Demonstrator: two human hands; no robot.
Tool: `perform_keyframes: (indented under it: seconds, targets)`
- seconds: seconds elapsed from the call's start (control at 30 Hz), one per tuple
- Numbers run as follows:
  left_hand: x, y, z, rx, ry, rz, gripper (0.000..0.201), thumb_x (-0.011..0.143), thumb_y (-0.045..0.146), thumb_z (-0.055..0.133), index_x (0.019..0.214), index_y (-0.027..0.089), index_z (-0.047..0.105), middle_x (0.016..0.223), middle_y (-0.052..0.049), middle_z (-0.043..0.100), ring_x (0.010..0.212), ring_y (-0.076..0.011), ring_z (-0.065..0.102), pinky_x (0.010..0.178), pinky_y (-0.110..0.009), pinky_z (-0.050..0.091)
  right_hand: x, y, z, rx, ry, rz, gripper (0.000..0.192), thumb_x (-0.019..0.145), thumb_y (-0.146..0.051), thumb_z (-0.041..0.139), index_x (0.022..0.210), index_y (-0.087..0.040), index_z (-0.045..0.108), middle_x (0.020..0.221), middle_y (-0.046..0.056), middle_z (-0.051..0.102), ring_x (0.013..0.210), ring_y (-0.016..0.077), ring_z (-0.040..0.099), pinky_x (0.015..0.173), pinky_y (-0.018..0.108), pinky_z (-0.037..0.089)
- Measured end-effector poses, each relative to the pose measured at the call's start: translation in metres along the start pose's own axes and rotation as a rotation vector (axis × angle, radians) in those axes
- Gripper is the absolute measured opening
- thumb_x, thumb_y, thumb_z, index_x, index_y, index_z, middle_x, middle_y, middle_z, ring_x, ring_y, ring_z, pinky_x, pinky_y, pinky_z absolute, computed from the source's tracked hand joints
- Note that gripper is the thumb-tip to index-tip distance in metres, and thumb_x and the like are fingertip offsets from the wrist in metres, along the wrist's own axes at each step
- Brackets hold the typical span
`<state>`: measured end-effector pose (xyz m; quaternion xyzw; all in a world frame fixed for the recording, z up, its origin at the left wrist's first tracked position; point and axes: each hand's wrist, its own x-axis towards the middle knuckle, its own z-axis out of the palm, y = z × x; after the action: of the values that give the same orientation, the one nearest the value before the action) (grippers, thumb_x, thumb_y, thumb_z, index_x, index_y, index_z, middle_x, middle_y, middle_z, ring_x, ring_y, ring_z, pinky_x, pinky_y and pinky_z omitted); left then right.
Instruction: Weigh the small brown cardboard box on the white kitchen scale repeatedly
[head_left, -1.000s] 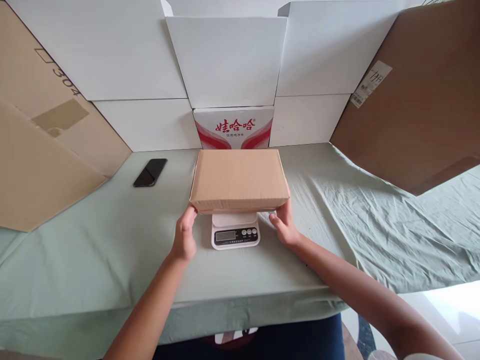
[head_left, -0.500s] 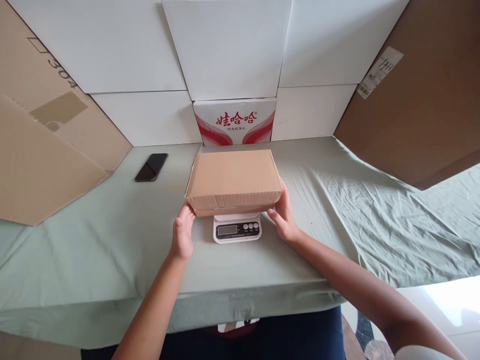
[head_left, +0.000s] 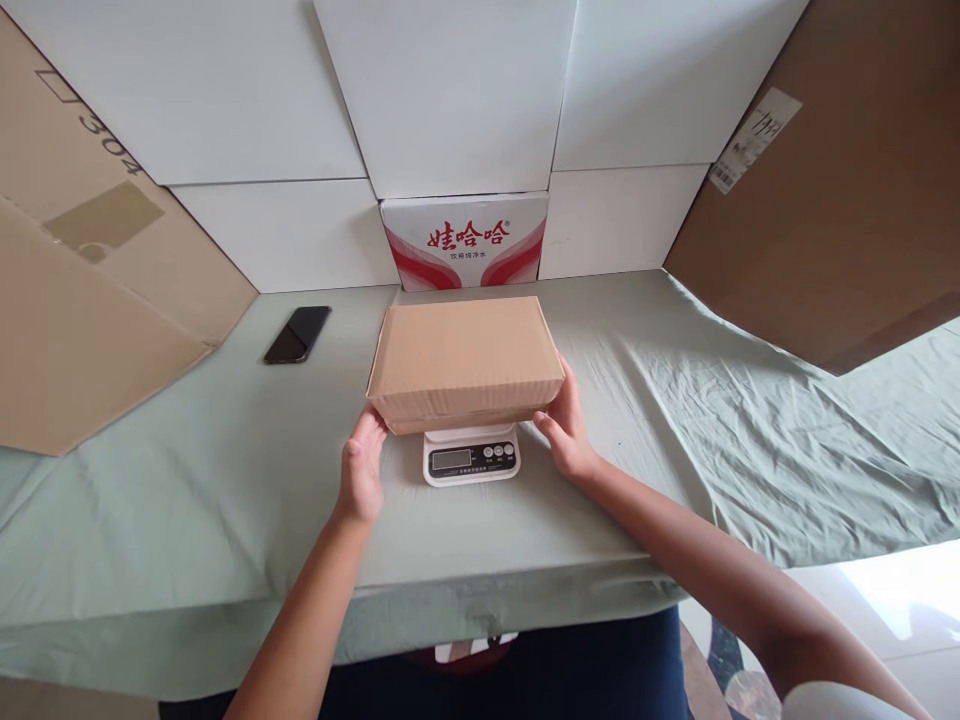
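Note:
A closed brown cardboard box sits over a white digital kitchen scale, covering its weighing platform. Only the front of the scale shows, with a dark, blank-looking display and a few round buttons. My left hand grips the box at its lower left front corner, most fingers hidden beneath or behind it. At the lower right corner, my right hand holds the side, thumb near the front edge and fingers behind. Whether the box rests fully on the platform I cannot tell.
A black smartphone lies to the left on the green tablecloth. White boxes and a red-and-white printed carton form a wall behind. Large brown cardboard pieces stand at the left and right.
The whole view has shifted slightly, so everything appears a little farther left. Both hands keep their hold on the box, which stays over the scale.

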<state>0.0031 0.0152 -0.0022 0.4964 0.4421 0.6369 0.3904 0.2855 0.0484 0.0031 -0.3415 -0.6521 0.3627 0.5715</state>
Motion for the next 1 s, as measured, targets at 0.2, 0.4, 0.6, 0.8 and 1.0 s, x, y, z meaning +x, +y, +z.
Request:
perform_keyframes:
  seconds: [0.2,0.4,0.6,0.8,1.0]
  targets:
    - [-0.0012,-0.0017,-0.0004,0.001,0.003,0.008,0.092,0.083,0.091,0.038,0.138,0.022,0.066,0.146,-0.016,0.065,0.145,-0.0385,0.052,0.122,-0.054,0.039,0.0021,0.0011,-0.0005,0.011,0.008,0.003,0.08,0.092,-0.062,0.06,0.16,-0.038,0.026,0.166,0.007,0.032,0.154,0.0343,0.034,0.124,0.061,0.041]
    - [-0.0011,-0.0027,-0.0009,0.005,0.0,0.015,0.09,0.084,0.089,0.037,0.139,0.023,0.065,0.148,-0.015,0.064,0.147,-0.0381,0.051,0.123,-0.054,0.038,0.0036,-0.0005,-0.0015,0.019,0.004,0.026,0.08,0.092,-0.064,0.06,0.16,-0.04,0.026,0.166,0.007,0.034,0.153,0.0341,0.036,0.123,0.06,0.044]
    - [-0.0013,-0.0007,0.0008,0.0,0.016,0.004,0.094,0.081,0.092,0.041,0.137,0.022,0.067,0.147,-0.017,0.065,0.146,-0.0393,0.052,0.122,-0.055,0.039,0.0047,-0.0014,-0.0019,0.018,0.008,0.031,0.079,0.091,-0.064,0.06,0.159,-0.038,0.029,0.165,0.007,0.037,0.154,0.035,0.035,0.123,0.059,0.043]
    - [-0.0022,-0.0015,-0.0001,0.007,-0.008,0.018,0.092,0.084,0.089,0.039,0.141,0.022,0.064,0.153,-0.016,0.06,0.149,-0.0388,0.048,0.124,-0.054,0.036,0.005,-0.0003,-0.0026,0.01,0.002,0.026,0.079,0.092,-0.064,0.059,0.159,-0.039,0.028,0.166,0.006,0.035,0.154,0.0341,0.035,0.122,0.059,0.044]
    - [-0.0028,-0.0025,-0.0002,0.006,0.008,0.01,0.092,0.083,0.089,0.04,0.141,0.022,0.065,0.152,-0.016,0.061,0.15,-0.0394,0.048,0.125,-0.056,0.035,0.0057,-0.0019,-0.0026,0.035,0.0,0.036,0.081,0.091,-0.066,0.06,0.159,-0.038,0.027,0.166,0.008,0.035,0.153,0.0341,0.037,0.123,0.061,0.043]
